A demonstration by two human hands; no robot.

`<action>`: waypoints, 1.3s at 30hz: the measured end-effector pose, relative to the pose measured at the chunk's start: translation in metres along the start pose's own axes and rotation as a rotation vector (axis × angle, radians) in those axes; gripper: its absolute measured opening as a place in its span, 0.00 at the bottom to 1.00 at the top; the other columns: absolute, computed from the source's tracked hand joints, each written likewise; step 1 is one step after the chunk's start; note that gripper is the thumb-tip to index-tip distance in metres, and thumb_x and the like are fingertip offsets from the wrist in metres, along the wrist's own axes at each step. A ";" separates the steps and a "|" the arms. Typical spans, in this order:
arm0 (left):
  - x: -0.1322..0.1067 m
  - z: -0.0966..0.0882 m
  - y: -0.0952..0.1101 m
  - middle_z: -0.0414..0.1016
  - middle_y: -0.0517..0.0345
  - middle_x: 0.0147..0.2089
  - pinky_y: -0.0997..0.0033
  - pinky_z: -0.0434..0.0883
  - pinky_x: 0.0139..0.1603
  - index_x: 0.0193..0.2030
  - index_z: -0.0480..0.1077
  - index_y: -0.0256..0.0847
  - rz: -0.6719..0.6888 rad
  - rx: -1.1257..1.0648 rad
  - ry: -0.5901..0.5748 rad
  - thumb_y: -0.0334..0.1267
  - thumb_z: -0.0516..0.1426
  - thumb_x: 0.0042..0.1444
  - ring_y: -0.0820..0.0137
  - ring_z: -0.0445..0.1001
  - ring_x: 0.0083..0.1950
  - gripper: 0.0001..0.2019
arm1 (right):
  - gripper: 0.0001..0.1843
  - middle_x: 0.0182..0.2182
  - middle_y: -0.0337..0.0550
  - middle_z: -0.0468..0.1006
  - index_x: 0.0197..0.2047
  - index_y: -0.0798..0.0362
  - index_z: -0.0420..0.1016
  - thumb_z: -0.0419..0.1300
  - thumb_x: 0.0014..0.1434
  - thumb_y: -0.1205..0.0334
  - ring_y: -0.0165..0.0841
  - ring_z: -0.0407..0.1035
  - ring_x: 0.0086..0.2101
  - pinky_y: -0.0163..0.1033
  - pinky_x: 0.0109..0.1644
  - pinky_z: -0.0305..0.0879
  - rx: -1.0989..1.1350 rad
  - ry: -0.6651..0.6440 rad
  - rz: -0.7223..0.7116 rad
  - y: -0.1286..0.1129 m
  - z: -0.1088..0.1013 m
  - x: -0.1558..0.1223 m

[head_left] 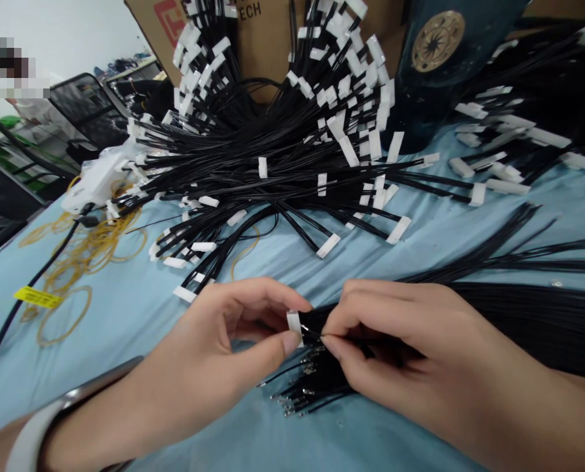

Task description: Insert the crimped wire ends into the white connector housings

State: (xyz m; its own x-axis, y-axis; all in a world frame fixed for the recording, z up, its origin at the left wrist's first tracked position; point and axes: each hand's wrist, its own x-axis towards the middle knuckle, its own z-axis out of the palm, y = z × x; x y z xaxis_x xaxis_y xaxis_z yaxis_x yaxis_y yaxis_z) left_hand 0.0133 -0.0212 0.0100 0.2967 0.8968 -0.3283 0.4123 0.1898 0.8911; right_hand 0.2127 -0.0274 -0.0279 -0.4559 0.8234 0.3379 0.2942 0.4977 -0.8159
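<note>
Between thumb and index finger, my left hand (228,341) grips a small white connector housing (294,321) by its two ends. My right hand (395,334) pinches a thin black wire (313,333), whose bare metal tip points at the housing's right side. Whether that tip is inside the housing I cannot tell. Just below the fingers lie several black wires with crimped metal terminals (297,396) at their ends. A thick bundle of loose black wires (533,321) runs off to the right, partly behind my right hand.
A big pile of black wire harnesses (258,144) with white connectors lies ahead on the blue cloth (174,354). More harnesses (519,131) lie at the right. Behind are a cardboard box (267,39) and a dark blue container (420,85). Yellow bands (86,262) lie left; a person (27,98) is beyond.
</note>
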 end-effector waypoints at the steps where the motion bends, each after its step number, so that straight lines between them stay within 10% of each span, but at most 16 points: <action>1: 0.000 0.000 0.000 0.84 0.64 0.31 0.81 0.76 0.34 0.37 0.81 0.45 0.008 -0.001 -0.001 0.30 0.64 0.54 0.71 0.80 0.34 0.07 | 0.12 0.22 0.31 0.68 0.27 0.54 0.71 0.53 0.56 0.77 0.21 0.61 0.22 0.26 0.24 0.55 -0.016 -0.012 0.011 0.000 -0.001 0.000; 22: -0.004 0.006 0.005 0.85 0.64 0.29 0.80 0.76 0.33 0.35 0.81 0.43 0.017 0.050 0.042 0.29 0.63 0.52 0.70 0.82 0.32 0.06 | 0.14 0.25 0.38 0.74 0.30 0.54 0.71 0.50 0.65 0.72 0.29 0.69 0.25 0.33 0.29 0.64 -0.139 -0.108 0.102 -0.003 0.004 -0.004; 29: -0.003 0.002 0.002 0.83 0.66 0.33 0.80 0.77 0.36 0.38 0.80 0.45 -0.024 0.013 -0.016 0.31 0.63 0.55 0.71 0.81 0.35 0.06 | 0.11 0.34 0.33 0.79 0.49 0.48 0.69 0.55 0.65 0.69 0.29 0.74 0.30 0.32 0.30 0.66 -0.121 -0.094 0.110 -0.004 0.002 -0.011; 39: -0.002 0.005 0.001 0.83 0.61 0.31 0.75 0.77 0.35 0.35 0.77 0.41 -0.066 0.031 0.003 0.34 0.62 0.54 0.67 0.81 0.35 0.02 | 0.10 0.28 0.35 0.76 0.41 0.49 0.75 0.55 0.62 0.70 0.31 0.73 0.29 0.32 0.30 0.64 -0.203 -0.052 0.063 -0.008 -0.002 -0.004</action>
State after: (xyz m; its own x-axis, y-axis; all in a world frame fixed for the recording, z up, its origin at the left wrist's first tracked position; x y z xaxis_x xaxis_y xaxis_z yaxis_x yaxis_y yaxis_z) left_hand 0.0171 -0.0249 0.0098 0.2655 0.8840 -0.3847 0.4575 0.2357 0.8574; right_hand 0.2136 -0.0338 -0.0219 -0.4729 0.8417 0.2604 0.4838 0.4951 -0.7217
